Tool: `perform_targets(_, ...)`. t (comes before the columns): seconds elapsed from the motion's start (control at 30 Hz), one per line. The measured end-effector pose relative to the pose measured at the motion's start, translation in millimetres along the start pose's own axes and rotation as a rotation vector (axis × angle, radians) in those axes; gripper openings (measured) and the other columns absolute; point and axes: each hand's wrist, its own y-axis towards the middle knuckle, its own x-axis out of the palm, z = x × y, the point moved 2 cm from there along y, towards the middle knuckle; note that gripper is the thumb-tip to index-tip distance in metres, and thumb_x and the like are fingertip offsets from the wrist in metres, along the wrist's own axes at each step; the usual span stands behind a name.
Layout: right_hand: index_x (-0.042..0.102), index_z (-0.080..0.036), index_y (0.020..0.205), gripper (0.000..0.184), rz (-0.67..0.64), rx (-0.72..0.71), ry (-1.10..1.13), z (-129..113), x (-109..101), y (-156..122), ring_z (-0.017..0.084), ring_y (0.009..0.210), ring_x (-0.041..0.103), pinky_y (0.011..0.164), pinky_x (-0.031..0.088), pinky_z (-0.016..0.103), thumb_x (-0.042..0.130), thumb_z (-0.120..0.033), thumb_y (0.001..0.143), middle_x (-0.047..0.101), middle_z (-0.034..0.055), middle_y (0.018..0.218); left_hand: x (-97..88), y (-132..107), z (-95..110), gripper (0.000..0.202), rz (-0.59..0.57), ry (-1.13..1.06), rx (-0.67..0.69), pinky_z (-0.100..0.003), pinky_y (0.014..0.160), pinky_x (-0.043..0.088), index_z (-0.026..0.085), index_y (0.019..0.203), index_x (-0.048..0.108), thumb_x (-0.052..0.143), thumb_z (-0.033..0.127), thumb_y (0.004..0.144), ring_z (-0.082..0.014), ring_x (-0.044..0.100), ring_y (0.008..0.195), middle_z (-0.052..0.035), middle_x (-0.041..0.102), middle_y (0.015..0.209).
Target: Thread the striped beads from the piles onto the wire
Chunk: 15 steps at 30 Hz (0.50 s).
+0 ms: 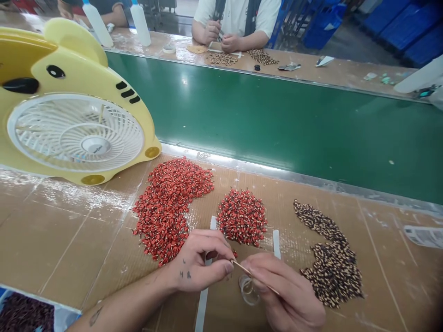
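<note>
Head view: at the far left, a bin (66,317) with a plastic lining is cut off by the frame, and dark, slender pieces (26,312) are heaped in it. Above it, a yellow fan (141,122) is propped on the cardboard-covered table (117,249); two white bottles (140,25) with blue caps are set behind, their contents hidden. Next, a large heap of red pieces (166,207) is spread loose on the cardboard. Just beside it, the left hand (197,263) is held with thumb and forefinger pinched together at the tip of a thin stick (239,266); whether a small piece is caught between them cannot be told. Beyond the fingertips, a smaller red heap (242,216) is gathered. Under the stick, a clear cup (249,303) is partly hidden, and what is in it cannot be made out. The stick is grasped in the fingers of the right hand (287,286). Fine work at the stick's tip is judged to be in hand; a steady pinch and a small, controlled movement of the stick seem to be called for. At the right, dark and tan pieces (335,263) are piled without a container.
</note>
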Motion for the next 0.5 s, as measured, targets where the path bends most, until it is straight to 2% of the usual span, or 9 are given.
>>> perform_targets(0.17, 0.071, -0.019, 0.113, 0.029, 0.098, -0.142, -0.102, -5.8, 6.0, 6.6, 0.021, 0.076, 0.072, 0.062, 0.062, 0.032, 0.055, -0.009, 0.091, 0.074, 0.0095, 0.084, 1.2, -1.3, -4.1, 0.013, 0.007, -0.114, -0.102, -0.023, 0.052, 0.04, 0.011, 0.07, 0.074, 0.07, 0.022, 0.077, -0.0131, 0.054, 0.056, -0.0084, 0.067, 0.064)
perform_targets(0.5, 0.072, -0.02, 0.11, 0.028, 0.086, -0.158, -0.16, -7.5, 5.0, 6.8, 0.021, 0.075, 0.073, 0.06, 0.063, 0.031, 0.057, -0.008, 0.09, 0.074, 0.0082, 0.08, 1.5, -1.3, -5.8, 0.025, 0.014, -0.207, -0.159, -0.024, 0.054, 0.041, 0.012, 0.069, 0.074, 0.072, 0.035, 0.079, -0.0137, 0.054, 0.057, -0.0075, 0.065, 0.064)
